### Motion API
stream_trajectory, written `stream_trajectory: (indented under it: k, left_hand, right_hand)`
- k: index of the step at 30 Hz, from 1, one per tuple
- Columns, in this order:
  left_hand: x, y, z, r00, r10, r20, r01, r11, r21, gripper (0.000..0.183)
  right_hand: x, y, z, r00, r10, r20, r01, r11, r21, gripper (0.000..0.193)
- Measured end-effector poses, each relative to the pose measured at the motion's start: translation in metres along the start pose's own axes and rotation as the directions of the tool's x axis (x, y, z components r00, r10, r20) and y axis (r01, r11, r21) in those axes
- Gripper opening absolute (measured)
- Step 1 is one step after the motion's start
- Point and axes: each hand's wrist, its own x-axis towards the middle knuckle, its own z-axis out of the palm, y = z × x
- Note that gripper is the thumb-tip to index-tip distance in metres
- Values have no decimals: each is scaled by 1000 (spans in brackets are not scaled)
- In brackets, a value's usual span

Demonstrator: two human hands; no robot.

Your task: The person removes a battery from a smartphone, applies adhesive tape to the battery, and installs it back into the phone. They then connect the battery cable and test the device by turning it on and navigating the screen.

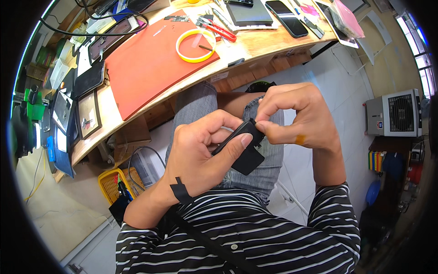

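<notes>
Above my lap, my left hand grips a small flat black piece with a rounded-corner tab; its exact kind does not show. The left thumb presses on its face while the fingers curl behind. My right hand pinches with thumb and forefinger at the piece's upper right end. Whatever lies between those fingertips is too small to make out. A strip of black tape is stuck to my left wrist, and a bit of amber tape sits on my right hand.
Ahead stands a wooden table with an orange-red mat, a yellow tape roll, red-handled cutters and a phone. Several dark devices lie at its left. A yellow basket is below; an air cooler stands right.
</notes>
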Motion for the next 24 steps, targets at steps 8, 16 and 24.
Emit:
stream_trajectory:
  k: [8, 16, 24]
  left_hand:
    - [11, -1, -1, 998, -51, -34, 34, 922, -386, 17]
    - [17, -5, 4, 993, -44, -113, -14, 884, -468, 17]
    - [19, -13, 8, 945, 134, -297, -140, 990, 1, 9]
  right_hand:
    - [3, -3, 0, 974, 227, -20, -217, 948, 232, 7]
    - [-4, -3, 4, 934, 357, 25, -341, 867, 363, 7]
    - [-7, -3, 22, 927, 373, 27, -350, 840, 415, 7]
